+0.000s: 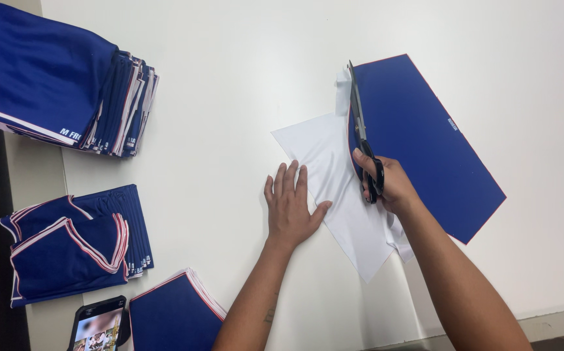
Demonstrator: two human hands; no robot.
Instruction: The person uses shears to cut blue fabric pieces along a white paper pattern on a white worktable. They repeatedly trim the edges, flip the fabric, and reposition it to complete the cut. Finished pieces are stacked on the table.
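Note:
My right hand [392, 185] grips black scissors [362, 130], whose blades point away from me along the left edge of a blue fabric panel [425, 146] with a thin red border. Under and beside that edge lies a white fabric sheet [334, 182]. My left hand [289, 208] rests flat with fingers spread, pressing on the table and the white sheet's left edge. The scissors' blades look nearly closed, lying where blue meets white.
A white table [230, 97] holds a tall stack of blue fabric pieces [54, 84] at the far left. Blue collar-shaped pieces with red-white trim [67, 247] lie below it. Another blue stack [174, 315] and a phone [96, 325] sit at the near edge.

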